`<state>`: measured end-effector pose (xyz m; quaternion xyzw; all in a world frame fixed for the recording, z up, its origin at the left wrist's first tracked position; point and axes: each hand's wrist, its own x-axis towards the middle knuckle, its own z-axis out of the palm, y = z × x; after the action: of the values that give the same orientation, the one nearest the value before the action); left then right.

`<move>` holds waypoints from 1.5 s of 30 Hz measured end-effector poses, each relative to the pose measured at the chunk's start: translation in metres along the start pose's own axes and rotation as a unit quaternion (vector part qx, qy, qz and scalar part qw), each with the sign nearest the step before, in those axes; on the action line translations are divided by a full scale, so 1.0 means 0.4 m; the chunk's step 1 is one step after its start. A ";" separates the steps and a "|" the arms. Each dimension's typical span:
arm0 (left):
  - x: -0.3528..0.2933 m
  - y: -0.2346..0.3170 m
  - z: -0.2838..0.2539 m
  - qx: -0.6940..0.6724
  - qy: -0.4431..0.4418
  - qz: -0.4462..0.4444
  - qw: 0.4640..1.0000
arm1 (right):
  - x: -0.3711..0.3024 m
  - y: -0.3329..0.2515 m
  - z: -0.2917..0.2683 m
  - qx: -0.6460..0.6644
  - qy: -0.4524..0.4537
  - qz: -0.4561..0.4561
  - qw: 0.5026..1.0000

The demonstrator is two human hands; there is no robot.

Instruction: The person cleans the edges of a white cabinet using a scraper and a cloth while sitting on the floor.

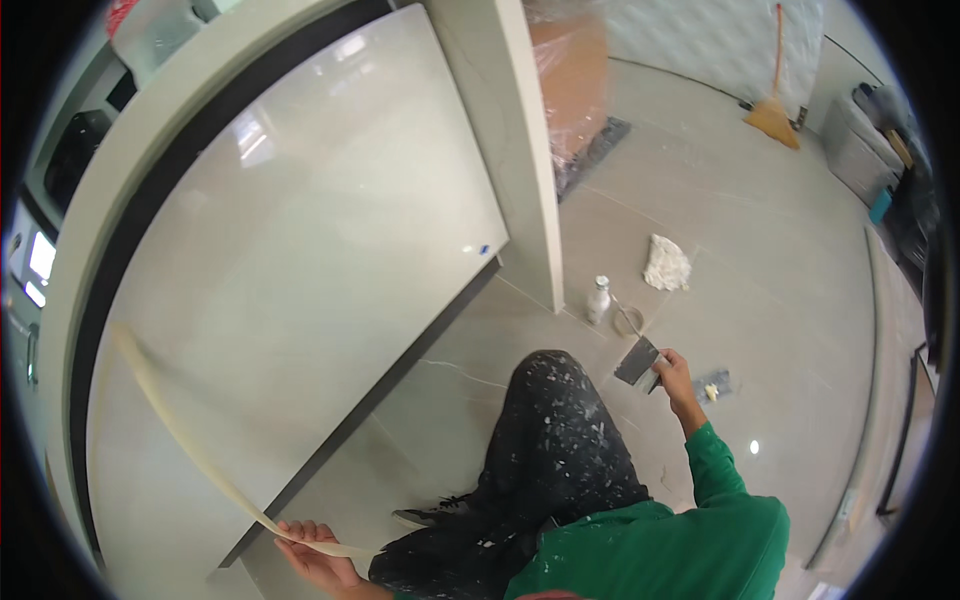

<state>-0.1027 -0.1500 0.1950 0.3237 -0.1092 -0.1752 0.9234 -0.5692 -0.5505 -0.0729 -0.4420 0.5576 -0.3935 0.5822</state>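
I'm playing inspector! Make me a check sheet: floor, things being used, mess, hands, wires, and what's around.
Surface: pale grey tiled floor beside a glossy white panel.
Things in use: long cream bendy strip, across the panel; flat grey scraper.
Clutter: on the floor, white bottle, beige ring-shaped roll, crumpled white wad, flat dark plate with a pale dab.
Hands: left hand holds the strip; right hand holds the scraper.
Cables: thin dark line at the floor's far edge; cannot tell if cable.
Surroundings: orange-handled straw broom; brown plastic-wrapped item.
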 end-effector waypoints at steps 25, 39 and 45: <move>0.053 -0.046 -0.079 0.004 -0.076 -0.058 0.995 | 0.026 -0.149 0.152 -0.066 -0.014 -0.145 0.987; -0.008 -0.054 -0.051 -0.076 -0.094 -0.037 0.992 | 0.072 -1.308 0.664 0.073 -0.312 -0.406 0.856; -0.005 -0.070 -0.057 -0.092 -0.085 -0.032 0.992 | 0.092 -1.362 0.737 0.086 -0.273 -0.439 0.852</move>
<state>-0.1046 -0.1569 0.1596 0.2246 -0.1600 -0.2409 0.9306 -0.2541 -0.7263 0.4318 -0.6784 0.0882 -0.5184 0.5131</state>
